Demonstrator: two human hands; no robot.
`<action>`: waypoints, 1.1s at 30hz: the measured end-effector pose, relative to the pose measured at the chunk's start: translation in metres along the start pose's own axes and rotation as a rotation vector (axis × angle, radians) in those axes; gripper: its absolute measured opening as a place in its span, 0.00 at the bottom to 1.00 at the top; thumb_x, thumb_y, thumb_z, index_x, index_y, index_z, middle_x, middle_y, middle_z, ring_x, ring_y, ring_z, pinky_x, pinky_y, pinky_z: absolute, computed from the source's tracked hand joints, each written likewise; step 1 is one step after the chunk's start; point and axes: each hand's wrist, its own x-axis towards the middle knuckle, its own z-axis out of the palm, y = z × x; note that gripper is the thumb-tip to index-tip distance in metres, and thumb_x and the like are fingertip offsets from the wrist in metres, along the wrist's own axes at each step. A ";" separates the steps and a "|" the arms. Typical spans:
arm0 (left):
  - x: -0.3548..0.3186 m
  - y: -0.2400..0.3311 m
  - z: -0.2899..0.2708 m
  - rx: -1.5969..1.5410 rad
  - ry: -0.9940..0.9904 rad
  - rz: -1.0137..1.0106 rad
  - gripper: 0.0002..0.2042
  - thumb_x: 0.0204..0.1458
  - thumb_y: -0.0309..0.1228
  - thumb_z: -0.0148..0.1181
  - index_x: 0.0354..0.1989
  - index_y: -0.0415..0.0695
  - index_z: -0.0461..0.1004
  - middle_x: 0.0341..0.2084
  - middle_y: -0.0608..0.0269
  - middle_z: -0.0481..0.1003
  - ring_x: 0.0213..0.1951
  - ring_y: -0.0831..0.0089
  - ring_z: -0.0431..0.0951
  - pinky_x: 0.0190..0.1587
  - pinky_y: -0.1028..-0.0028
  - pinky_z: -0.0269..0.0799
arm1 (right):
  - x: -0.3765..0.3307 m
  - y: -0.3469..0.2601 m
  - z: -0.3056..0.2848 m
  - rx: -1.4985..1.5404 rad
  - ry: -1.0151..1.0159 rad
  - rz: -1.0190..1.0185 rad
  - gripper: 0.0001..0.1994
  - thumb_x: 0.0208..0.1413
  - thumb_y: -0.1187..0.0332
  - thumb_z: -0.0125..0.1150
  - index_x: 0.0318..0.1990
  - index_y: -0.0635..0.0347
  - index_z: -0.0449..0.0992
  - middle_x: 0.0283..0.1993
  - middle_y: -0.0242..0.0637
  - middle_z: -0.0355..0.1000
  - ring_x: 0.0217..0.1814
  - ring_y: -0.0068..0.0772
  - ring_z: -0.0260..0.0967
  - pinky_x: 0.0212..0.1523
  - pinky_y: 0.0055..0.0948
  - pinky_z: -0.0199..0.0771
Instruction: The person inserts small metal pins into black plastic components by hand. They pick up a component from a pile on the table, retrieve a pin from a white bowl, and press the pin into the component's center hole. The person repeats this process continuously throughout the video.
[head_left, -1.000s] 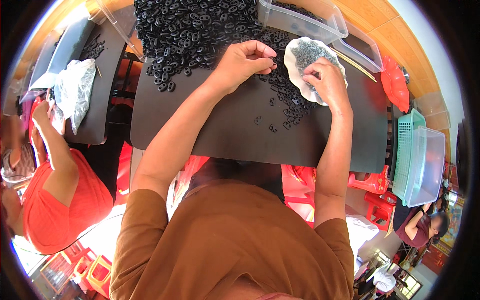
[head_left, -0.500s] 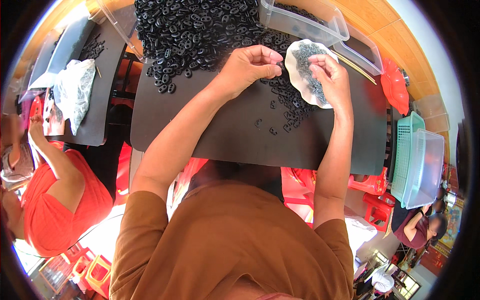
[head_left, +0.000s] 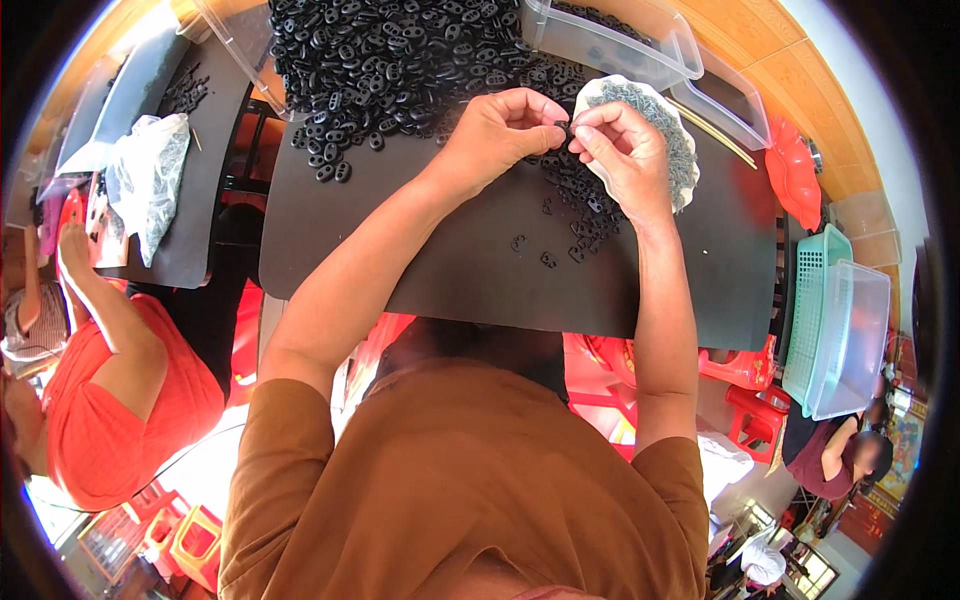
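small black plastic-looking piece [head_left: 562, 127] sits at the tips of the left hand [head_left: 492, 132], thumb and forefinger clamped on it. from the right hand [head_left: 630, 160] it lies just off the fingertips, to the left, about level; left hand is nearer, being the one gripping. right thumb and forefinger are close together beside it; can't tell if they pinch anything or touch it. long axis of the piece: too small and covered to tell.

counts: two hands, one piece visible between them. one white scalloped bowl [head_left: 585, 97], partly behind the right hand, holding small grey bits [head_left: 665, 130], too many to count. one big pile of black two-holed ovals [head_left: 390, 60] at the far side of the dark brown tabletop [head_left: 450, 270], uncountable. smaller flat black pieces [head_left: 590, 205] in a loose cluster left of the right wrist, uncountable too; two lie apart on the near side. one red scalloped dish [head_left: 795, 175] and one mint-green plastic basket [head_left: 805, 320] off to the right.
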 end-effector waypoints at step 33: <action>0.000 0.001 -0.001 0.230 0.038 0.068 0.08 0.50 0.25 0.66 0.39 0.40 0.78 0.28 0.70 0.78 0.31 0.85 0.76 0.36 0.82 0.72 | -0.002 -0.002 -0.002 -0.265 -0.035 -0.071 0.04 0.54 0.80 0.61 0.36 0.63 0.76 0.33 0.28 0.76 0.35 0.16 0.72 0.38 0.18 0.73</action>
